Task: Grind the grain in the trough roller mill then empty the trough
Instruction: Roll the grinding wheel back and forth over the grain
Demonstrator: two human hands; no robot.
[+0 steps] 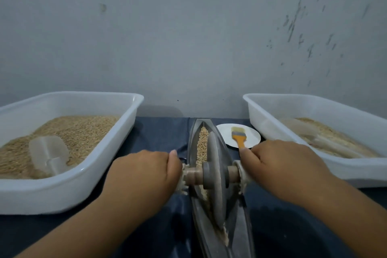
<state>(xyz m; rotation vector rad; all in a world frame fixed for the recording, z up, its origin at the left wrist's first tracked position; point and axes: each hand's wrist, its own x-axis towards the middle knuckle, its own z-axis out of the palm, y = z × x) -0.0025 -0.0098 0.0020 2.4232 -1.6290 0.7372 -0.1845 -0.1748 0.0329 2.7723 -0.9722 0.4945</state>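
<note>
Left hand (144,170) and right hand (278,165) each grip an end of the axle (194,174) — set crosswise to the trough (240,232), whose grain (202,144) lies ahead (unground).

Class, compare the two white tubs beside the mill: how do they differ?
The left tub holds a deep heap of whole grain; the right tub holds a shallower layer. The left tub has a clear scoop lying on its grain; the right tub holds pale, translucent pieces I cannot identify. Both are white, rectangular and open-topped.

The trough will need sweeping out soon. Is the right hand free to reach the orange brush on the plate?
Probably not yet: the right hand grips the roller's axle. The orange brush lies just beyond, nothing between.
</note>
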